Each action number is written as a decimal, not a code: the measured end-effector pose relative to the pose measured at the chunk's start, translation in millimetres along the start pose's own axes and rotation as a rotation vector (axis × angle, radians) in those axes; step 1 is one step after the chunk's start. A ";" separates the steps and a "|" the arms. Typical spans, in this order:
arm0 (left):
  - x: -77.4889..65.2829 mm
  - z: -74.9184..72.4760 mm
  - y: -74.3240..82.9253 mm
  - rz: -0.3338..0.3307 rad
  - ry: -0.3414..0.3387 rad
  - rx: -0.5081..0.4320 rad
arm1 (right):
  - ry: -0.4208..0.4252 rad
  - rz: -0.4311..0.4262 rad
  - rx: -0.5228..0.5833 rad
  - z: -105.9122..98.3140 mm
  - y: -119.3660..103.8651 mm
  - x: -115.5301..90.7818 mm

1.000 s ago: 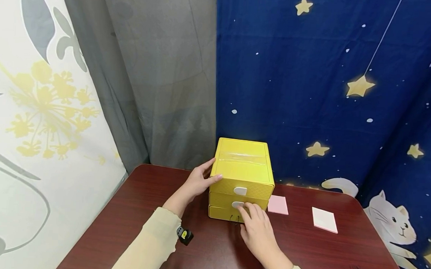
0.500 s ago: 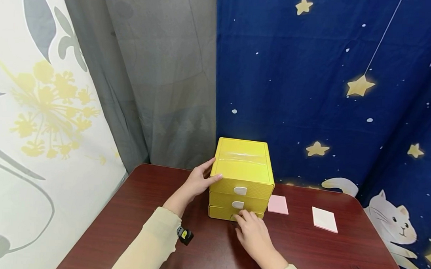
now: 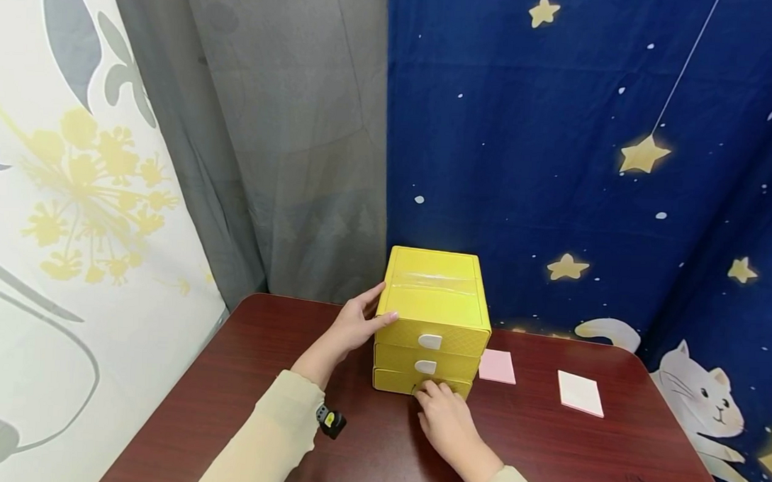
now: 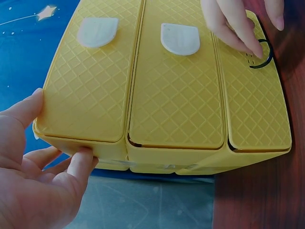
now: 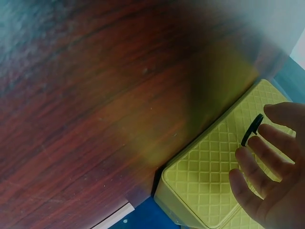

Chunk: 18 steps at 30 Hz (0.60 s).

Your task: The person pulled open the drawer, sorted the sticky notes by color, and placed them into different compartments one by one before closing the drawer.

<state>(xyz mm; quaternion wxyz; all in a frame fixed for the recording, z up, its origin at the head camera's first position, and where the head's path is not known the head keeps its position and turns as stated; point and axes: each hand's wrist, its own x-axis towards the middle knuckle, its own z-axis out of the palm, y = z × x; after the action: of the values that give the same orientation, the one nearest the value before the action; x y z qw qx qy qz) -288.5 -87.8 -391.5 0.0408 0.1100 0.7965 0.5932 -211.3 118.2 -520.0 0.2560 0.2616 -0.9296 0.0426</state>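
A yellow three-drawer box [image 3: 435, 289] stands on the table, its drawers appearing closed. White tab handles [image 4: 180, 39] mark the upper two drawers, while a black loop handle [image 4: 267, 55] is on the lowest one. My left hand [image 3: 351, 326] rests against the box's left side near the top, thumb at the front corner and fingers along the side. At the bottom drawer [image 5: 205, 167] is my right hand [image 3: 446, 417], fingers loosely bent with tips touching or very near the black loop. The right wrist view shows the thumb apart from the other fingers.
A pink note pad [image 3: 498, 366] lies just right of the box, and a white one [image 3: 581, 393] farther right. The dark red-brown table [image 3: 227, 406] has rounded back corners. Grey and blue curtains [image 3: 511, 132] hang behind it. A small black device [image 3: 332, 422] is on the left wrist.
My right hand has moved down and slightly left, from beside the middle drawer's white tab to the bottom drawer's black loop. The left hand and the box have stayed in place.
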 end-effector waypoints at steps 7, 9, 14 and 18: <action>-1.1 -0.6 1.3 0.011 -0.007 0.007 | -0.041 0.017 -0.019 2.3 -2.8 1.0; -1.4 -0.7 1.5 0.013 -0.010 0.007 | -0.036 0.018 -0.015 2.3 -3.5 0.9; -1.0 -0.9 1.6 0.009 -0.010 -0.001 | -0.017 0.023 -0.012 4.6 -3.8 1.5; 0.2 -1.0 0.5 0.007 -0.009 0.000 | 0.004 0.042 -0.029 6.6 -3.1 3.1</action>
<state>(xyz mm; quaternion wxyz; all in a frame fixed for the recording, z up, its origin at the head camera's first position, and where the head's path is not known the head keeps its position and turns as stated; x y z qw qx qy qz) -288.8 -88.5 -390.7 0.0426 0.1154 0.7958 0.5930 -215.1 112.7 -524.3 0.2607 0.2379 -0.9350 0.0349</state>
